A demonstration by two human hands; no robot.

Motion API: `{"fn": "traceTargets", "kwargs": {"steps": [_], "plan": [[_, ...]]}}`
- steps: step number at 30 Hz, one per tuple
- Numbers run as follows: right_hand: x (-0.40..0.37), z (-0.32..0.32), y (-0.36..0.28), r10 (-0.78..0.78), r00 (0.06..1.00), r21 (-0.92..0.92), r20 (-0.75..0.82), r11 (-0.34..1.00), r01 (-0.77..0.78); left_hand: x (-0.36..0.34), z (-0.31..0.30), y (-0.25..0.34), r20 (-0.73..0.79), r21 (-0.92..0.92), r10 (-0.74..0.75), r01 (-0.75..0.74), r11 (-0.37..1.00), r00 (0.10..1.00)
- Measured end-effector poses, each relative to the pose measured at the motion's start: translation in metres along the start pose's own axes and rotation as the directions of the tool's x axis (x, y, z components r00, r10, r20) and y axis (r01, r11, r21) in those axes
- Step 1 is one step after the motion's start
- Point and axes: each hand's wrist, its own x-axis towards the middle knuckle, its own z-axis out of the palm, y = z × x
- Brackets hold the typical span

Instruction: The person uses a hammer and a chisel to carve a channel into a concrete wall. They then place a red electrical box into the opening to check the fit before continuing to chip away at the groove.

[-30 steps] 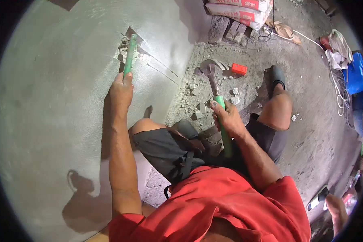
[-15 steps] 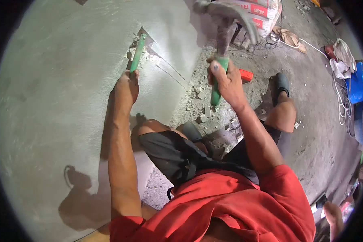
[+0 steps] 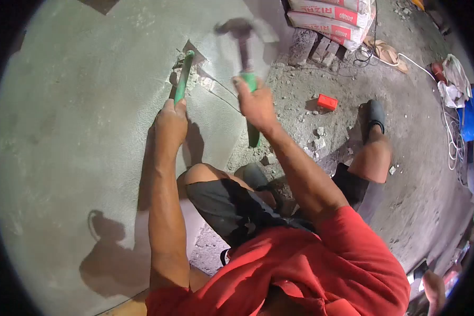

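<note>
My left hand (image 3: pixel 171 121) is wrapped round a green chisel (image 3: pixel 184 78), which lies across a chipped, broken patch (image 3: pixel 201 73) in the smooth grey wall (image 3: pixel 89 131). Whether the chisel's tip touches the wall is hard to tell. In my right hand (image 3: pixel 256 109) is the green grip of a claw hammer (image 3: pixel 245 50). Its blurred steel head is raised in front of the wall, to the right of the chisel and apart from it. Two thin cut lines run down from the broken patch toward the floor.
Rubble (image 3: pixel 319 141) and dust cover the floor by the wall. A red block (image 3: pixel 327 102) lies near my right foot. Stacked bags (image 3: pixel 329 23) stand ahead. White cable (image 3: pixel 416 63), cloth and a blue object (image 3: pixel 470 113) are at right; another person's hand (image 3: pixel 433 289) shows at lower right.
The hammer and my right hand have swung left, closer to the chisel. My left hand keeps its hold on the chisel. The view has shifted slightly.
</note>
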Motion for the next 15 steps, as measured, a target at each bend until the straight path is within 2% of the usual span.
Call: {"fn": "traceTargets", "kwargs": {"steps": [1, 3, 4, 5, 6, 7, 8, 9, 10, 11, 12, 13, 14, 15], "plan": [[-0.003, -0.006, -0.012, 0.005, 1.0, -0.002, 0.005, 1.0, -0.005, 0.005, 0.007, -0.007, 0.003, 0.0, -0.007, 0.007, 1.0, 1.0], [-0.016, -0.014, -0.027, -0.061, 0.991, 0.314, -0.117, 0.945, 0.095, 0.015, 0.025, -0.026, -0.102, -0.049, 0.086, -0.091, 0.995, 0.991], [-0.021, 0.001, -0.025, -0.121, 0.964, 0.408, -0.235, 0.888, 0.211, 0.017, 0.026, -0.027, -0.097, -0.044, 0.093, -0.098, 0.994, 0.991], [-0.022, 0.013, -0.001, -0.149, 0.977, 0.41, -0.156, 0.89, 0.201, 0.018, 0.025, -0.025, -0.112, -0.042, 0.127, -0.132, 0.99, 0.986], [-0.015, 0.026, 0.021, -0.198, 0.974, 0.115, -0.107, 0.971, 0.21, 0.017, 0.026, -0.025, -0.125, -0.04, 0.157, -0.163, 0.986, 0.98], [-0.006, 0.031, 0.034, -0.225, 0.973, -0.188, -0.045, 0.959, 0.213, 0.015, 0.027, -0.024, -0.118, -0.037, 0.163, -0.168, 0.985, 0.98], [-0.002, 0.027, 0.037, -0.223, 0.973, -0.188, -0.054, 0.96, 0.209, 0.014, 0.026, -0.023, -0.055, -0.131, 0.058, -0.065, 0.989, 0.997], [0.003, 0.023, 0.039, -0.035, 0.999, -0.178, 0.033, 0.983, 0.041, 0.014, 0.025, -0.021, 0.018, -0.215, -0.037, 0.04, 0.976, 0.999], [0.01, 0.016, 0.037, 0.141, 0.982, -0.188, 0.122, 0.975, -0.117, 0.014, 0.025, -0.014, 0.013, -0.222, -0.022, 0.025, 0.975, 1.0], [0.005, 0.009, 0.037, 0.139, 0.983, -0.193, 0.121, 0.974, -0.114, 0.004, 0.028, -0.008, 0.16, -0.517, -0.095, 0.165, 0.84, 0.983], [-0.005, 0.0, 0.039, 0.158, 0.984, -0.166, 0.081, 0.976, -0.143, -0.012, 0.033, -0.003, 0.322, -0.727, -0.117, 0.325, 0.605, 0.939], [-0.014, -0.008, 0.04, 0.176, 0.983, -0.137, 0.042, 0.976, -0.169, -0.026, 0.039, 0.003, 0.472, -0.828, -0.082, 0.474, 0.301, 0.878], [-0.02, -0.016, 0.038, 0.178, 0.983, -0.136, 0.042, 0.976, -0.171, -0.043, 0.049, 0.015, 0.426, -0.816, -0.126, 0.441, 0.373, 0.896], [-0.025, -0.027, 0.036, 0.21, 0.977, -0.09, 0.034, 0.974, -0.206, -0.042, 0.052, 0.018, 0.43, -0.813, -0.118, 0.441, 0.38, 0.895]]}}
